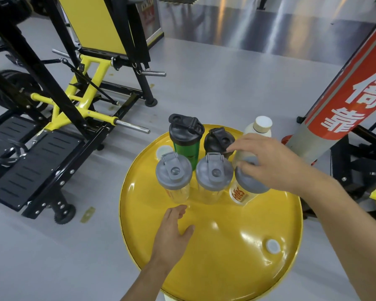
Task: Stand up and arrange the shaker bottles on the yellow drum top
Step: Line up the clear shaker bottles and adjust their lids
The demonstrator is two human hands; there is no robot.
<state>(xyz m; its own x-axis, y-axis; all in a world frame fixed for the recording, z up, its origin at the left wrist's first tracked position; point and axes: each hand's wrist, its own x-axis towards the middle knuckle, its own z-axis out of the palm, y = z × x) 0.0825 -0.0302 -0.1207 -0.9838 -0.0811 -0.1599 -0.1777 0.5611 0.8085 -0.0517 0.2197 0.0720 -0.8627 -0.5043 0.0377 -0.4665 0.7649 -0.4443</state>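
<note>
Several shaker bottles stand on the far half of the yellow drum top. In the back row are a green bottle with a black lid, a black bottle and a cream bottle with a white cap. Two clear bottles with grey lids stand in front. My right hand grips the grey lid of a third clear bottle with orange lettering, which leans slightly. My left hand rests flat and empty on the drum top, just in front of the left clear bottle.
A yellow and black gym machine with footplates stands on the grey floor to the left. A red and grey padded post leans at the right. Two white bung caps sit in the drum top.
</note>
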